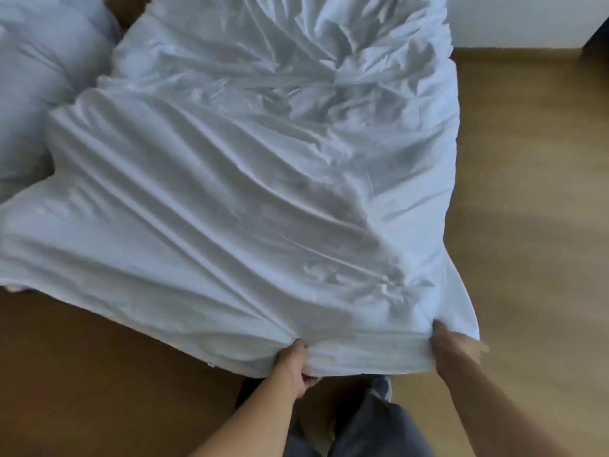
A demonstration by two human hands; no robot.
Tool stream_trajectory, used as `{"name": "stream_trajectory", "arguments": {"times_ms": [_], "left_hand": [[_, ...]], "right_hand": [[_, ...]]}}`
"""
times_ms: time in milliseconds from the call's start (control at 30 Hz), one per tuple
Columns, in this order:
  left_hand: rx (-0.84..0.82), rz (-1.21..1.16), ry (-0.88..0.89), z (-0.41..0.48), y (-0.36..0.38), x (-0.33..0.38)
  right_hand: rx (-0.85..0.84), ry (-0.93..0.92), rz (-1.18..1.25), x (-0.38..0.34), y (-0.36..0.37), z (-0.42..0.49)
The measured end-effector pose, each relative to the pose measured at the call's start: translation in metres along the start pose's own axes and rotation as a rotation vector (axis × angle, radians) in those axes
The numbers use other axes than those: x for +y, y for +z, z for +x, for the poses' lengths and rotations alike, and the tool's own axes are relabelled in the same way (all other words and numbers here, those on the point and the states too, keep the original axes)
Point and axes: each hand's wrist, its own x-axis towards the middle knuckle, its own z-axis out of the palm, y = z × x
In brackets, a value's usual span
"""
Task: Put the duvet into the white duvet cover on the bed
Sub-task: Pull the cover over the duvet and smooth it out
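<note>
On one duvet cover point(247, 192), two hands point(294, 367) point(444, 342)

Dark grey trousers point(379, 427), bare forearms point(253, 417)

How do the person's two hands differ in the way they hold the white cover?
The left hand grips the white cover partway along its near edge, fingers curled underneath; the right hand grips close to the corner. The left hand looks sharp, the right hand blurred. Both pinch the same edge.

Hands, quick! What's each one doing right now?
Left hand: grips the near edge of the white duvet cover.
Right hand: grips the same edge, closer to the corner.
</note>
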Motion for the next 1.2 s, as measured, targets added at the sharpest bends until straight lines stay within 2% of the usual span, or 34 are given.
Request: {"name": "stream_trajectory", "arguments": {"times_ms": [67, 100, 133, 167, 200, 233, 267, 300, 367, 400, 433, 467, 533, 600, 633, 667, 700, 733, 767, 800, 833, 867, 900, 967, 1033, 1100, 1133, 1200], "left_hand": [[-0.032, 0.183, -0.081, -0.004, -0.005, -0.006], [-0.080, 0.395, -0.126, -0.007, -0.009, -0.008], [-0.120, 0.707, -0.129, -0.010, -0.011, -0.004], [-0.116, 1.036, -0.032, -0.014, -0.012, 0.005], [-0.077, 1.327, 0.197, -0.014, -0.010, 0.021], [-0.007, 1.505, 0.522, -0.016, -0.006, 0.043], [0.069, 1.538, 0.812, -0.020, -0.002, 0.070], [0.143, 1.485, 1.085, -0.022, 0.002, 0.102], [0.333, 1.275, 1.608, -0.013, 0.015, 0.176], [0.422, 1.188, 1.779, -0.007, 0.022, 0.211], [0.457, 1.181, 1.841, 0.003, 0.030, 0.240], [0.416, 1.245, 1.779, 0.014, 0.035, 0.261], [0.269, 1.567, 1.420, 0.049, 0.042, 0.271], [0.153, 1.956, 1.026, 0.079, 0.041, 0.256], [0.139, 2.076, 0.936, 0.087, 0.043, 0.248], [0.127, 2.110, 0.955, 0.089, 0.049, 0.251], [0.099, 2.024, 1.066, 0.086, 0.060, 0.260], [0.062, 1.857, 1.241, 0.081, 0.074, 0.275], [0.080, 1.687, 1.481, 0.077, 0.090, 0.294], [0.177, 1.542, 1.728, 0.075, 0.106, 0.312], [0.269, 1.450, 1.854, 0.073, 0.121, 0.331], [0.318, 1.438, 1.835, 0.074, 0.134, 0.346], [0.312, 1.529, 1.663, 0.077, 0.146, 0.353], [0.251, 1.752, 1.339, 0.091, 0.163, 0.347], [0.181, 1.885, 1.314, 0.106, 0.181, 0.347], [0.006, 1.925, 1.451, 0.094, 0.199, 0.366], [0.000, 1.864, 1.647, 0.087, 0.205, 0.379], [0.221, 1.461, 2.124, 0.081, 0.209, 0.395]], "right_hand": [[0.105, -0.002, -0.204, -0.003, 0.004, -0.015], [0.167, -0.130, -0.288, -0.010, 0.007, -0.026], [0.208, -0.353, -0.319, -0.022, 0.014, -0.037], [0.224, -0.614, -0.314, -0.037, 0.027, -0.045], [0.230, -0.862, -0.324, -0.055, 0.044, -0.050], [0.226, -1.045, -0.402, -0.078, 0.063, -0.054], [0.204, -1.146, -0.512, -0.102, 0.082, -0.056], [0.146, -1.160, -0.622, -0.121, 0.101, -0.054], [-0.031, -1.044, -0.821, -0.132, 0.142, -0.037], [-0.074, -1.011, -0.946, -0.120, 0.162, -0.027], [-0.087, -1.024, -1.050, -0.102, 0.182, -0.020], [-0.098, -1.038, -1.138, -0.081, 0.199, -0.018], [-0.153, -0.999, -1.227, -0.053, 0.222, -0.020], [-0.246, -0.969, -1.261, -0.055, 0.227, -0.025], [-0.262, -0.990, -1.223, -0.066, 0.223, -0.028], [-0.193, -1.050, -1.085, -0.084, 0.217, -0.029], [-0.016, -1.126, -0.851, -0.105, 0.208, -0.027], [0.239, -1.168, -0.630, -0.129, 0.197, -0.017], [0.484, -1.127, -0.495, -0.152, 0.182, 0.000], [0.593, -0.953, -0.424, -0.175, 0.166, 0.016], [0.523, -0.693, -0.382, -0.192, 0.155, 0.035], [0.388, -0.464, -0.343, -0.200, 0.150, 0.051], [0.273, -0.336, -0.296, -0.200, 0.151, 0.063], [0.189, -0.322, -0.193, -0.188, 0.161, 0.078], [0.157, -0.411, -0.179, -0.185, 0.157, 0.086], [0.239, -0.530, -0.181, -0.210, 0.129, 0.090], [0.371, -0.608, -0.134, -0.225, 0.110, 0.094], [0.689, -0.733, 0.078, -0.236, 0.083, 0.105]]}}
